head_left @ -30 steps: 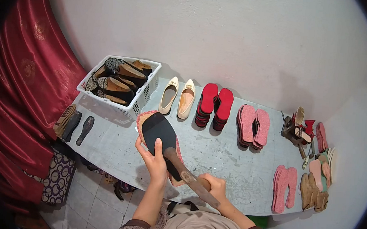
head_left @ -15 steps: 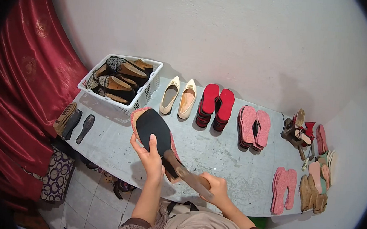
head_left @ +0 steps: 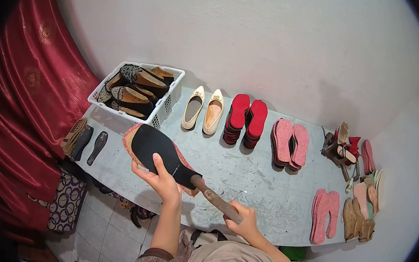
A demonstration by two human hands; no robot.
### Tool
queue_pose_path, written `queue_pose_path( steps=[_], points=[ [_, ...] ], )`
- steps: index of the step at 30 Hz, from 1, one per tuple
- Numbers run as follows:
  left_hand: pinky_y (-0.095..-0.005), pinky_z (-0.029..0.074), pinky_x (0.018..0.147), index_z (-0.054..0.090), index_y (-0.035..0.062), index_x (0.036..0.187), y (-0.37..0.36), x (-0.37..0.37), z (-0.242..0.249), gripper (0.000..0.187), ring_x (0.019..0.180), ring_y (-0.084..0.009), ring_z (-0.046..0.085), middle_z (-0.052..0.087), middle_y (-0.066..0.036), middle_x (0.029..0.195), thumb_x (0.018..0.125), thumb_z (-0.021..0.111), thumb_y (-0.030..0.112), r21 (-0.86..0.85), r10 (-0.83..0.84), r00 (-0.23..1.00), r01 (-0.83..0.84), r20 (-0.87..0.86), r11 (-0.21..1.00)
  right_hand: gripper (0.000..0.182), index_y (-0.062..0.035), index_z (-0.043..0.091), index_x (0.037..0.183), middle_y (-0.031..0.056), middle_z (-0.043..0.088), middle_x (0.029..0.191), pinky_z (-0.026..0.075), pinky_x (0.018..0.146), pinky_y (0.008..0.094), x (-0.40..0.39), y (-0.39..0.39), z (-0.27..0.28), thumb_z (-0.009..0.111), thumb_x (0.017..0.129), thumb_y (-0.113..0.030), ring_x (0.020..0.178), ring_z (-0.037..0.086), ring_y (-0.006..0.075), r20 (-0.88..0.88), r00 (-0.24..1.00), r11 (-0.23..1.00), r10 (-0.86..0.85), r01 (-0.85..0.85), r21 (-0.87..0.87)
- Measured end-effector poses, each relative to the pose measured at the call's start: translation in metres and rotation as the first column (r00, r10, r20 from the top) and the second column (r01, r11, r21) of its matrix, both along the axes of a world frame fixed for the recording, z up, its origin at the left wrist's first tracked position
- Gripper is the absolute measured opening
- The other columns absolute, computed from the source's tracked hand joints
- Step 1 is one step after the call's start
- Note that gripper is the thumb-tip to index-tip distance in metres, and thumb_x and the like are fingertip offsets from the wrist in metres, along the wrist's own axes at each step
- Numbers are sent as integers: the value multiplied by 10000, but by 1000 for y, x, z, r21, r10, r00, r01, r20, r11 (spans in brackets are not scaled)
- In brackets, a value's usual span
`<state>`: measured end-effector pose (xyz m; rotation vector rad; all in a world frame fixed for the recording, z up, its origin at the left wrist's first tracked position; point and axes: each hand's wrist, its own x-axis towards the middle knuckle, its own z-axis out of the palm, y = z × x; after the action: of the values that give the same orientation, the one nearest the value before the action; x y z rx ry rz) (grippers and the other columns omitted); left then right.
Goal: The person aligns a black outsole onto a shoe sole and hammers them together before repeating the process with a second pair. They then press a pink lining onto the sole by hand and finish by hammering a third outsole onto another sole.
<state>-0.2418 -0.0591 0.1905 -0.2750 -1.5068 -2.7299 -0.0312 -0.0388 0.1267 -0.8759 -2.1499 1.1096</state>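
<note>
My left hand point(head_left: 162, 181) grips a shoe sole point(head_left: 151, 148) with a black layer over a pinkish-red speckled board. The thumb presses on the black face, and the other fingers go underneath. Closed around a brown, worn hammer point(head_left: 216, 200) is my right hand point(head_left: 243, 218). The hammer's far end lies over the narrow heel end of the sole; whether it touches cannot be made out. Both hands are above the near edge of the table.
On the grey table point(head_left: 245, 183) stand a white basket point(head_left: 164, 105) of shoes, cream flats point(head_left: 213, 114), red-topped soles point(head_left: 239, 111), pink soles point(head_left: 281, 139) and more pink pieces point(head_left: 319, 216). Tools and shoe parts point(head_left: 341, 149) crowd the right side. Dark soles point(head_left: 98, 148) lie left. A red curtain point(head_left: 35, 92) hangs beside.
The sole and my left hand have moved left, and the sole has tilted flatter. The hammer's far end has come over the heel end, while my right hand stays nearly in place.
</note>
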Motion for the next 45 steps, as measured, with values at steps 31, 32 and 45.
queue_pose_path(
  steps=[31, 32, 45],
  points=[
    [-293, 436, 857, 262, 100, 1258, -9, -1, 9, 443, 1030, -169, 467, 429, -99, 1189, 913, 529, 173, 7, -88, 976, 88, 197, 996, 212, -99, 613, 805, 97, 615, 665, 456, 508, 323, -1, 0, 18, 687, 630, -194, 576, 607, 267, -144, 989, 999, 24, -20, 27],
    [-291, 430, 862, 259, 96, 1260, -8, 2, 10, 449, 1026, -165, 467, 437, -99, 1183, 911, 533, 163, 26, -120, 971, 117, 208, 993, 212, -99, 613, 805, 97, 615, 665, 456, 508, 323, -2, 0, 23, 687, 630, -194, 576, 607, 267, -141, 990, 999, 22, -18, 26],
    [-286, 363, 900, 293, 65, 1258, -4, 24, -11, 437, 1036, -155, 431, 433, -89, 1174, 904, 538, 138, -170, -238, 971, 236, 7, 957, 187, -122, 598, 773, 62, 597, 619, 445, 464, 342, -15, 6, 49, 643, 593, -107, 527, 589, 254, -43, 997, 963, -62, 71, 261]
  ],
)
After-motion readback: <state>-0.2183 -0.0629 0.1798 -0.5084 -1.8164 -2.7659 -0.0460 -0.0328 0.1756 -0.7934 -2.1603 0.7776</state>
